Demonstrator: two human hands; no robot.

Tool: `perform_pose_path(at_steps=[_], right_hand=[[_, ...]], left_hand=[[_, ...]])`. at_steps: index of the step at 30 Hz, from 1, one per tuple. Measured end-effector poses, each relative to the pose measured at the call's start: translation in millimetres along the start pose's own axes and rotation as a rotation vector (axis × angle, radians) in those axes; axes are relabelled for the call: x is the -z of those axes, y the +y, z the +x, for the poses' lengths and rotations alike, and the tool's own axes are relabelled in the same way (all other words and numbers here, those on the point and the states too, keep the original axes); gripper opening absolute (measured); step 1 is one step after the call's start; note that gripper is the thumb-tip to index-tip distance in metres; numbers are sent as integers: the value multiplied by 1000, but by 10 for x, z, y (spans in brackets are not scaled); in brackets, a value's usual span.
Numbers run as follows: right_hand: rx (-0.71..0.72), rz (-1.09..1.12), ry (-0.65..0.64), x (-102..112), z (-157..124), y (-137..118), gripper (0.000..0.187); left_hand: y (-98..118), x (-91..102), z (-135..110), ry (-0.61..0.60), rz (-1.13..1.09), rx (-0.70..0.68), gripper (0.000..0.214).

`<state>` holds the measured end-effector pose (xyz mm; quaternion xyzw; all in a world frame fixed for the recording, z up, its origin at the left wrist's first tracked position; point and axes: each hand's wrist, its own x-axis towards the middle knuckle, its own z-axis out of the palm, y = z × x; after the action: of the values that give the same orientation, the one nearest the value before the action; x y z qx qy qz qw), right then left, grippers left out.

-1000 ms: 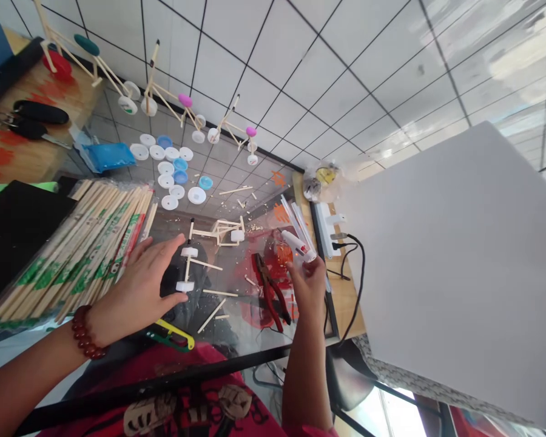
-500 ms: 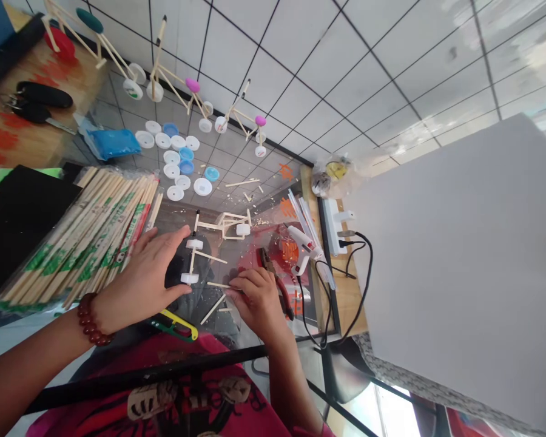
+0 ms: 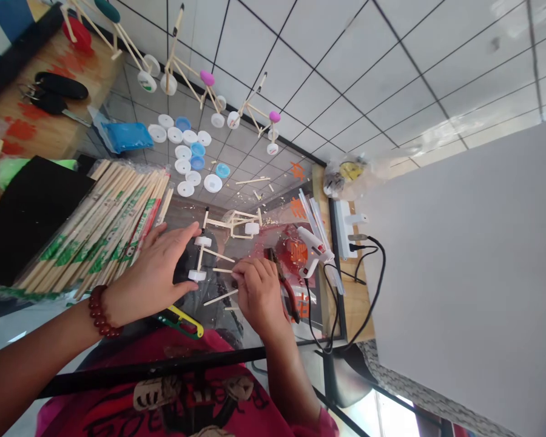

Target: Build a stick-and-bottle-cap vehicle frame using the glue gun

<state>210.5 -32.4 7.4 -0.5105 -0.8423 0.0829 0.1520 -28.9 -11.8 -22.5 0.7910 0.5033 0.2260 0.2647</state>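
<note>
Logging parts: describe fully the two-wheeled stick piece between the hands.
The two-wheeled stick piece has two white round caps joined by a pale wooden axle, with one thin stick jutting sideways. The left hand grips it, thumb and forefinger on the caps; the right hand holds a second stick toward the axle.

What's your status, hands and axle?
Left hand gripping wheeled axle. Right hand pinching stick beside it. Pliers and glue gun lie right of hands, not blocking.
</note>
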Motion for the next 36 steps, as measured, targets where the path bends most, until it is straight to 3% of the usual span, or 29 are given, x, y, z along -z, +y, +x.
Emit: perform_pose_path(at_steps=[12,36], right_hand=[[48,13,16,-191,75,-5,13],[51,22,20,-212,103,-59,12]], left_hand=[[0,-19,-3,22,-16,-5,98],[-5,-20,3,17,-31,10,99]])
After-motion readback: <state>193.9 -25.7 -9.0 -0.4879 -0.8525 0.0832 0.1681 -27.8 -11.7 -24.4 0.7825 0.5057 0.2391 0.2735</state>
